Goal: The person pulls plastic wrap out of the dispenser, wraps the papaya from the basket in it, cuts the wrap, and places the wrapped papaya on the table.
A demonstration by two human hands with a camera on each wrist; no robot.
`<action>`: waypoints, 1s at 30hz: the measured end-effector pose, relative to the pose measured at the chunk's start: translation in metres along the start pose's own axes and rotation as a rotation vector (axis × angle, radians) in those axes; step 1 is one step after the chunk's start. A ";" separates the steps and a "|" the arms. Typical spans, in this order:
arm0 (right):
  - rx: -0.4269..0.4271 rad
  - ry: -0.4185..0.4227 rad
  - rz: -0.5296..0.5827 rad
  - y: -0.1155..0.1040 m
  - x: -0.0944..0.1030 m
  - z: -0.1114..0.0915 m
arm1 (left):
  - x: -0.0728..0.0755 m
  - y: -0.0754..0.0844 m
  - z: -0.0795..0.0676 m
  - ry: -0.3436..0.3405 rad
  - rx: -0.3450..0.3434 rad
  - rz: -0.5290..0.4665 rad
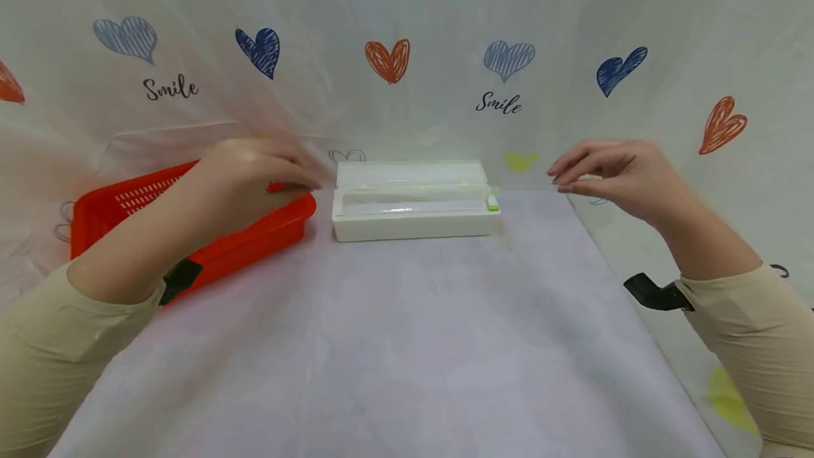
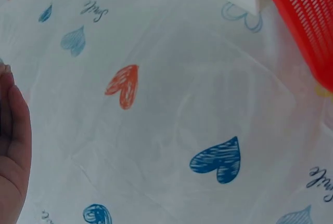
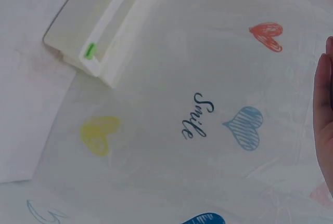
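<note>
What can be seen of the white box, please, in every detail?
The white box is long, low and rectangular, and looks like smooth plastic. Its lid is open, standing up along the far long side. Inside shows something clear and shiny, possibly film; a small green-and-white piece sits at the right end. It rests lengthwise across the pale table cover, to the right of the red basket. Neither the left hand nor the right hand appears to touch it.
</note>
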State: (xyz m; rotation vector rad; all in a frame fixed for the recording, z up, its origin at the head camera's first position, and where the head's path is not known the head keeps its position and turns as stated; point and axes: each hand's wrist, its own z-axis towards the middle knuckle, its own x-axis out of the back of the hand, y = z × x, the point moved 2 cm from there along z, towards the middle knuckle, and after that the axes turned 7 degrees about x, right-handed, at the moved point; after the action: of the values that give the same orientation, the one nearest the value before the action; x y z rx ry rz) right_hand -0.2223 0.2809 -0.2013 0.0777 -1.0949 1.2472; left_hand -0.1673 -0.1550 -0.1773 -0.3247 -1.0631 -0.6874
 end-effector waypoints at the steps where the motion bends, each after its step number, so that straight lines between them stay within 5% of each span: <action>1: 0.038 -0.040 0.039 -0.001 -0.003 -0.006 | -0.001 0.001 -0.003 -0.031 -0.018 -0.018; 5: 0.139 -0.191 0.241 -0.001 -0.017 -0.026 | -0.008 0.005 -0.013 -0.170 -0.049 -0.094; 12: 0.150 -0.382 0.514 0.002 -0.045 -0.048 | -0.032 0.013 -0.034 -0.374 -0.175 -0.160; 19: -0.001 -0.522 0.523 0.009 -0.069 -0.067 | -0.066 0.028 -0.051 -0.593 -0.206 -0.216; 30: -0.079 -0.691 0.543 0.030 -0.104 -0.091 | -0.119 0.043 -0.076 -0.665 -0.334 -0.232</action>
State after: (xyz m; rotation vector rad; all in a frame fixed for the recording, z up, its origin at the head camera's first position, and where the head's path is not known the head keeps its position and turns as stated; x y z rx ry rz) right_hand -0.1801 0.2718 -0.3362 0.1671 -1.8443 1.7183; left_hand -0.1233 -0.1221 -0.3146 -0.7616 -1.6341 -1.0030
